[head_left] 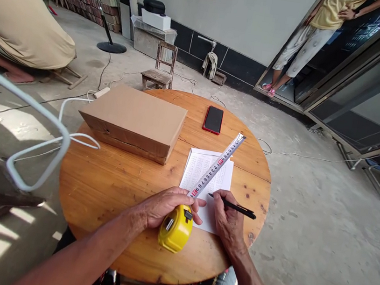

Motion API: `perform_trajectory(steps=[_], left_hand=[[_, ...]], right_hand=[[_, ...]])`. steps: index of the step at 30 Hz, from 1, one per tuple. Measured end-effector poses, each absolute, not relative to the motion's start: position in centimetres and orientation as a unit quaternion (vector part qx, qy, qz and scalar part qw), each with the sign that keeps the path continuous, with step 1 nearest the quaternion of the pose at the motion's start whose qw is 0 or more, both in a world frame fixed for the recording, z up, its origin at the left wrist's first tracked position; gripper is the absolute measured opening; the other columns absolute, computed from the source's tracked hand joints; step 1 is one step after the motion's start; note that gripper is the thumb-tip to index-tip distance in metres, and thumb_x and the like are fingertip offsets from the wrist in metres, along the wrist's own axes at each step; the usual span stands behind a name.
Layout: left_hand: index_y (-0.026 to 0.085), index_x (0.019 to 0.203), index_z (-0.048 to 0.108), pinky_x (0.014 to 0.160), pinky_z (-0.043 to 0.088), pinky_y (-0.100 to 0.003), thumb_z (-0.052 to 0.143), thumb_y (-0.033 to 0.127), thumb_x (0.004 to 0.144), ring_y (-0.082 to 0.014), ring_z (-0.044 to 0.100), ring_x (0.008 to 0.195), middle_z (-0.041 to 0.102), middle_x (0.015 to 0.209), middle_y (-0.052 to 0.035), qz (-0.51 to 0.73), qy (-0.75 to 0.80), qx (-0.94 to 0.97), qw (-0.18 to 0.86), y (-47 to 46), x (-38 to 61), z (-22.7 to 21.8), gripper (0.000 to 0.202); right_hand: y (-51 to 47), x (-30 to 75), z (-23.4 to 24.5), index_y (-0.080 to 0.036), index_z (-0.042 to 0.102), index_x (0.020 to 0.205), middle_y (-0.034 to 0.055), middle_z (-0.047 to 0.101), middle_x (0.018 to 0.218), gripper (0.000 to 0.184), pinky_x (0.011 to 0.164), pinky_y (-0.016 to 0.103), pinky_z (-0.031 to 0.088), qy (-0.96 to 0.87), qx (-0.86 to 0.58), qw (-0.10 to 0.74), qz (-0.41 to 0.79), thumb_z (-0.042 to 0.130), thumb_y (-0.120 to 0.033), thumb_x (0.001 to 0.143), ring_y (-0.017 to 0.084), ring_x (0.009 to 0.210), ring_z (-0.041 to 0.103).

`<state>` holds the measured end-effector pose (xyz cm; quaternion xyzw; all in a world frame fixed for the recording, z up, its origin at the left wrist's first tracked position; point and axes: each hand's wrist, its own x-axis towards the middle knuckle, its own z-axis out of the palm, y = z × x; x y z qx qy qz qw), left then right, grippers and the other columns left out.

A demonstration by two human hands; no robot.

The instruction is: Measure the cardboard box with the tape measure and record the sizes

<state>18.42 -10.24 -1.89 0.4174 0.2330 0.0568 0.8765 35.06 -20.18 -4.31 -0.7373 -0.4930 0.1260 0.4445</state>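
Note:
My left hand [170, 204] is closed on a yellow tape measure [176, 232], thumb pressed near where the blade leaves the case. The silver blade [215, 166] is pulled out and slants up and away to the right, over a sheet of paper [194, 165] with rows of small print or writing. In my right hand [228, 218] is a black pen [242, 210], its tip close to the paper's lower part; whether it touches, I cannot tell. The hand rests by the sheet's lower right edge. Part of the sheet is hidden by the blade and both hands.
A closed cardboard box [136, 118] lies on the left of the round wooden table [145, 259]. Behind the paper is a red-edged phone [213, 120]. A small wooden chair [159, 74] stands beyond. One person [306, 41] stands in the doorway; another sits at left.

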Motion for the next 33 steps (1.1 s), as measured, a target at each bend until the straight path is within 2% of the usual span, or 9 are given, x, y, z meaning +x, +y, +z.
perform_trajectory(steps=[7,14,24,33], left_hand=[[0.015,0.073,0.063,0.072,0.042,-0.026,0.057,0.032,0.077,-0.0213,0.068,0.075,0.074,0.073,-0.0119,0.058,0.246,0.413,0.875,-10.36,18.51,-1.96,0.019],[0.014,0.073,0.063,0.071,0.041,-0.024,0.053,0.023,0.079,-0.0153,0.065,0.063,0.075,0.076,-0.0108,0.061,0.239,0.397,0.884,-10.36,18.57,-2.09,0.015],[0.015,0.072,0.063,0.072,0.040,-0.025,0.053,0.023,0.078,-0.0154,0.064,0.059,0.074,0.071,-0.0092,0.058,0.245,0.396,0.883,-10.39,18.59,-1.95,0.014],[0.014,0.073,0.063,0.077,0.040,-0.026,0.053,0.024,0.078,-0.0170,0.064,0.065,0.074,0.071,-0.0094,0.056,0.238,0.402,0.882,-10.28,18.55,-1.99,0.014]], right_hand=[[-20.13,34.92,-4.19,-0.019,0.057,0.078,-0.0014,0.053,0.064,0.020,0.051,0.025,0.035,-0.496,-0.737,0.441,0.129,0.046,-0.031,0.089,0.012,0.054,0.044],[-20.16,34.85,-4.24,-0.019,0.058,0.079,-0.0016,0.053,0.064,0.019,0.052,0.025,0.036,-0.496,-0.742,0.431,0.130,0.046,-0.030,0.090,0.012,0.055,0.044],[-20.24,34.97,-4.43,-0.019,0.058,0.079,-0.0008,0.055,0.066,0.019,0.054,0.025,0.037,-0.505,-0.740,0.426,0.129,0.046,-0.030,0.090,0.012,0.056,0.046],[-20.15,35.00,-4.37,-0.018,0.058,0.078,-0.0005,0.056,0.067,0.019,0.055,0.024,0.038,-0.511,-0.739,0.421,0.124,0.047,-0.028,0.089,0.012,0.057,0.047]])
